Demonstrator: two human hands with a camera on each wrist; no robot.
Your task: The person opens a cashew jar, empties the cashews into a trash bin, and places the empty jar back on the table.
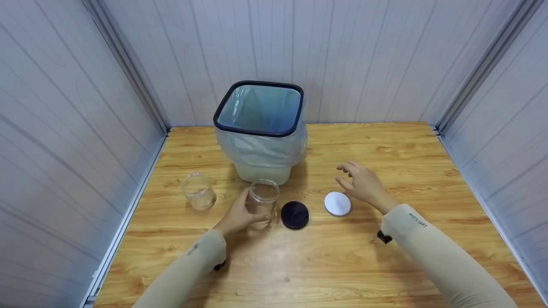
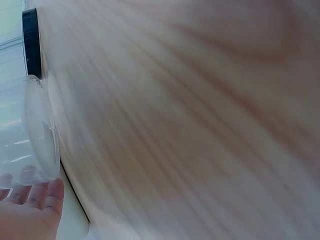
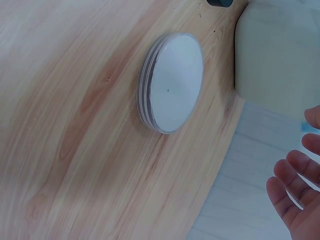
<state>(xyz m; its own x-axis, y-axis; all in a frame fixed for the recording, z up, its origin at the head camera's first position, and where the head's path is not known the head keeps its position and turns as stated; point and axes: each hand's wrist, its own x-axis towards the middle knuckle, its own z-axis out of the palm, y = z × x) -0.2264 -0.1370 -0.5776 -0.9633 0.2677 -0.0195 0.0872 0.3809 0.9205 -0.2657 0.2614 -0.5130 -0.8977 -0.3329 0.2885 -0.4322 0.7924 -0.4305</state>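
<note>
My left hand point(image 1: 240, 215) grips a clear, lidless jar point(image 1: 264, 192) from its left side, thumb in front. In the left wrist view the fingers point(image 2: 52, 195) curl round the jar's point(image 2: 30, 135) wall. Just right of the jar lies a round black lid point(image 1: 295, 214), also seen edge-on in the left wrist view. A white round lid point(image 1: 337, 203) with a clear ridged rim point(image 3: 170, 82) lies further right. Above and right of this white lid hovers my right hand point(image 1: 364, 183), its fingers loosely bent and holding nothing. Another clear jar point(image 1: 199, 191) stands to the left, untouched.
A bin point(image 1: 263, 171) with a dark square rim and a pale liner bag stands behind the jars. The wooden table point(image 1: 325, 265) is bounded by white panel walls point(image 1: 351, 60) at the back and both sides.
</note>
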